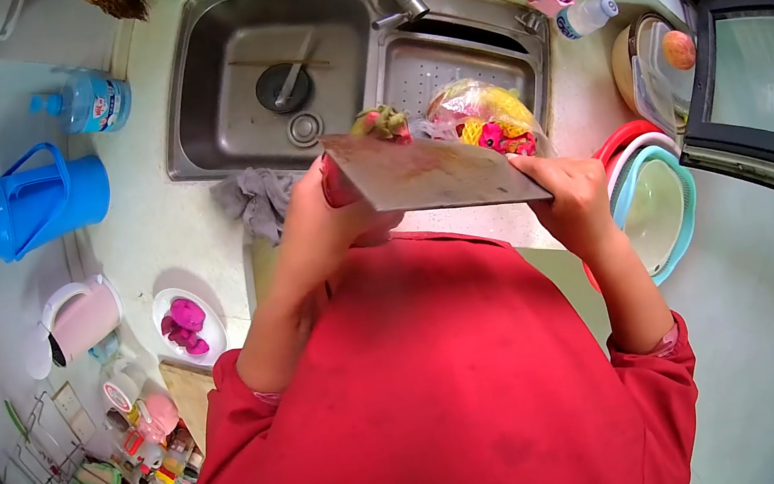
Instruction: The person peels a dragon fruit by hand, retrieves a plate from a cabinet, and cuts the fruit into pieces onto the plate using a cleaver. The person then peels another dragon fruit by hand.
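Note:
My right hand (570,196) grips the end of a wide cleaver (441,167), its flat blade reaching left across to my left hand. My left hand (328,219) is wrapped round a dragon fruit (379,125), whose green and pink tip shows above the blade; the rest is mostly hidden. Behind the blade, a clear plastic bag (476,103) with yellow and pink contents lies at the right basin's front edge. On the counter to the left, a white dish (212,347) holds pieces of magenta fruit (185,325).
A double steel sink (211,87) is ahead, with a grey cloth (257,200) at its front edge. Left stand a blue thermos (47,207), a water bottle (94,102) and a pink jug (86,320). Stacked basins (684,210) and an open window (753,62) are at right.

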Demonstrator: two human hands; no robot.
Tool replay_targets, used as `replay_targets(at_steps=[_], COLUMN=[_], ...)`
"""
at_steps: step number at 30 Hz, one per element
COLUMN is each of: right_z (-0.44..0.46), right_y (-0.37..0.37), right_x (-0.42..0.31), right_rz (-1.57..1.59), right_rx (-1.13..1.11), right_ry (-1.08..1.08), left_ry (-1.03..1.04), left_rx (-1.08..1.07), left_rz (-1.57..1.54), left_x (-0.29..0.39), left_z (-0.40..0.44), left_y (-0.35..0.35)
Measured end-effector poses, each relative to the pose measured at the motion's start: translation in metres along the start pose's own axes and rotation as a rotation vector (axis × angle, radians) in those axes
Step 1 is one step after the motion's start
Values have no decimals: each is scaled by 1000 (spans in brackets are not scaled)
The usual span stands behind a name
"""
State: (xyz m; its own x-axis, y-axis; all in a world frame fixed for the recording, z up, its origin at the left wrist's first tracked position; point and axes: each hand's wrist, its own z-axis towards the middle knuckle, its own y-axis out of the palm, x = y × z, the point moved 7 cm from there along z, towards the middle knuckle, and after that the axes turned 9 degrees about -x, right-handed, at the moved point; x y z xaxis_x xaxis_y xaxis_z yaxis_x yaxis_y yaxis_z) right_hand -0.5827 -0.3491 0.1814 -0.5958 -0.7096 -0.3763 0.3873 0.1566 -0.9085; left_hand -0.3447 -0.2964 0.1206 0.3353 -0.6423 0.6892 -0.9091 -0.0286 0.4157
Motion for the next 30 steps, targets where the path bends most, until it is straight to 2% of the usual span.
replay_targets(at_steps=[5,7,8,11,12,15,20,24,26,27,28,30], right_z=[17,22,22,24,25,27,18,13,4,-4,-25,-40], right_y=[6,9,10,15,15,13,6,1,4,12,34,65], right_x=[-11,-11,-7,-2,-3,-8,-16,-20,-18,-17,-2,14], right_rz=[-53,-36,57,286,306,290,225,225,251,264,504,768], right_rx=[-68,-58,-42,-140,-101,-153,-96,-56,24,63,193,203], right_ry=[23,27,41,113,122,103,53,31,67,81,225,628], left_ry=[476,418,337,288,218,219,295,329,320,364,407,477], left_rx=[-5,26,-10,25,11,-51,-183,-177,-109,-73,-35,42], left_rz=[550,577,517,414,364,256,123,85,-31,5,42,156], left_x=[1,8,11,23,13,10,0,3,-1,0,-1,-5], left_z=[10,11,6,-1,3,4,5,-1,-1,-2,-2,-3], left_y=[-10,-9,-7,-5,-14,-19,-18,-14,-20,-26,-34,-52])
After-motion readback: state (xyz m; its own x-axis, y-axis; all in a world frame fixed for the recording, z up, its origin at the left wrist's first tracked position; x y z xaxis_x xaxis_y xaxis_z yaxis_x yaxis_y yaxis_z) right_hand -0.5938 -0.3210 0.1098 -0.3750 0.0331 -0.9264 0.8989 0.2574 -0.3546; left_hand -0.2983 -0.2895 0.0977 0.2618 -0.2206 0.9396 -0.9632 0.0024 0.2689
